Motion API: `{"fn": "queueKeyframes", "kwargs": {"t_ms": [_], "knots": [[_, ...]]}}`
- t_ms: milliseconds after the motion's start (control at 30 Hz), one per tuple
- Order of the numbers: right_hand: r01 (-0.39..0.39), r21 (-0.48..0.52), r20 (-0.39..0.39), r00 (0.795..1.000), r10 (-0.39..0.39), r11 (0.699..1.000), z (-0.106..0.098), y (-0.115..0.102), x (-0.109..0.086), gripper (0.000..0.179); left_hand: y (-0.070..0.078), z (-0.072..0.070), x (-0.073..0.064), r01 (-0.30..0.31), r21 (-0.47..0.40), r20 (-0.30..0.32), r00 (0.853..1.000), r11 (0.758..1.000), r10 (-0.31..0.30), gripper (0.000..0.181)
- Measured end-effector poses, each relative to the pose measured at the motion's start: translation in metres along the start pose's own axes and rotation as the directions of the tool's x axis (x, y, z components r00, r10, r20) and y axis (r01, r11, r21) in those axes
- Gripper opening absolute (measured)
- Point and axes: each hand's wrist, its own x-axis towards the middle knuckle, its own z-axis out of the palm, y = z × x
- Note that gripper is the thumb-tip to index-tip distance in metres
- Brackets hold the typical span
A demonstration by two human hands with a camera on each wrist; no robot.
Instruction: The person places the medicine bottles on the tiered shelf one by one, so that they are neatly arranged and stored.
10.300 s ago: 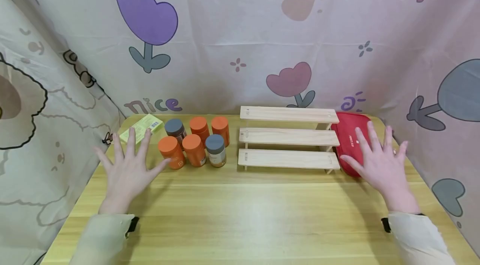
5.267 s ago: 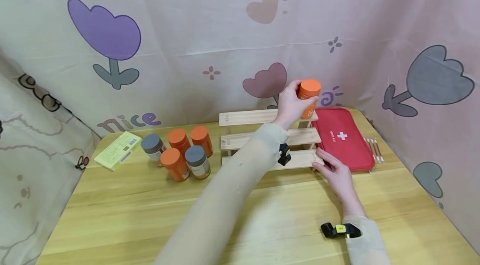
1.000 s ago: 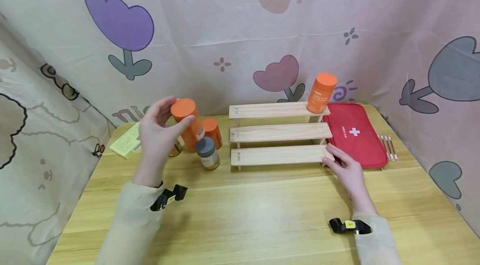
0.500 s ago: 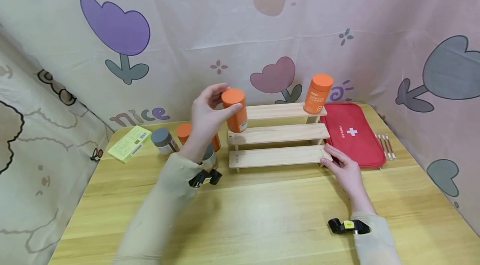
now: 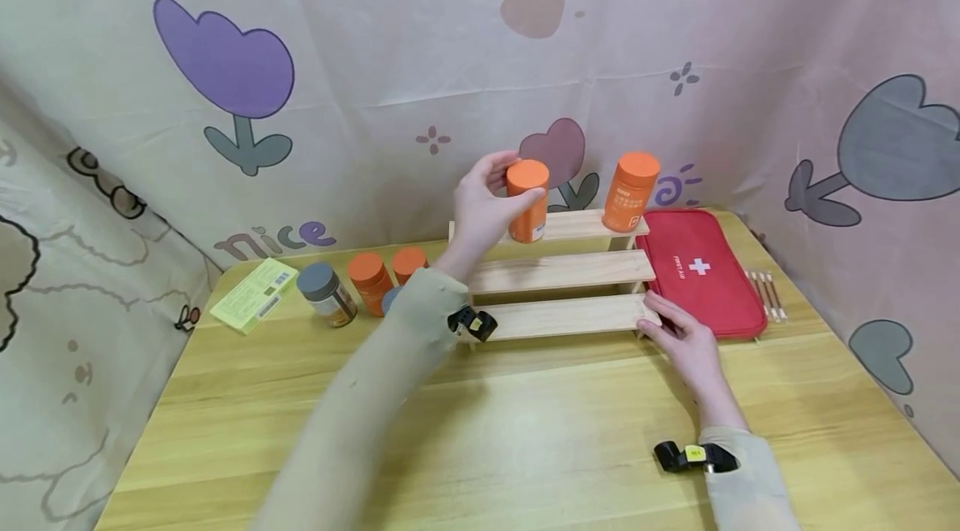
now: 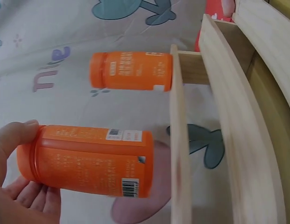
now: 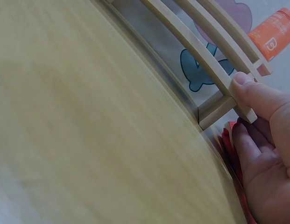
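In the head view, the left hand (image 5: 483, 210) pinches an orange bottle (image 5: 528, 202) between thumb and fingers, cap up, at the top tier of the wooden rack (image 5: 570, 316). Its arm reaches forward across the table. A second orange bottle (image 5: 632, 191) stands on that tier, to the right of this grip; a grey-capped bottle (image 5: 327, 295) waits well to its left. The right hand (image 5: 686, 343) holds the rack's near right corner, the red pouch (image 5: 701, 281) just beyond that grip. Placing bottles on the top tier seems the step in hand.

In the left wrist view, the thumb and curled fingers grasp the cap end, leaving the base free; a gap shows between base and tier. The next move probably calls for closing that gap, keeping the bottle level, then letting go.

In the right wrist view, the digits pinch the front tier's end, one above and others below, apparently steadying it.
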Motion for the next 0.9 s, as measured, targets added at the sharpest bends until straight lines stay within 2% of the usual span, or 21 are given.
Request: {"fn": "queueKeyframes", "kwargs": {"t_ms": [200, 367, 700, 900], "knots": [[0.013, 0.016, -0.003, 1.0, -0.013, 1.0, 0.0, -0.001, -0.001, 0.048, -0.009, 0.025, 0.011, 0.026, -0.011, 0.011, 1.0, 1.0, -0.026, 0.058], [0.028, 0.025, -0.008, 1.0, -0.028, 0.999, 0.0, 0.0, -0.001, 0.047, -0.012, 0.038, 0.017, 0.046, -0.022, 0.022, 0.999, 0.999, -0.046, 0.06], [0.03, 0.005, -0.022, 0.999, -0.03, 1.0, 0.001, 0.004, 0.002, 0.048, -0.021, 0.046, 0.02, 0.069, -0.037, -0.006, 0.998, 0.997, -0.069, 0.058], [0.027, 0.007, -0.019, 0.999, -0.027, 1.0, 0.001, 0.005, 0.002, 0.047, -0.018, 0.049, 0.021, 0.08, 0.018, -0.004, 0.997, 0.997, -0.08, 0.06]]}}
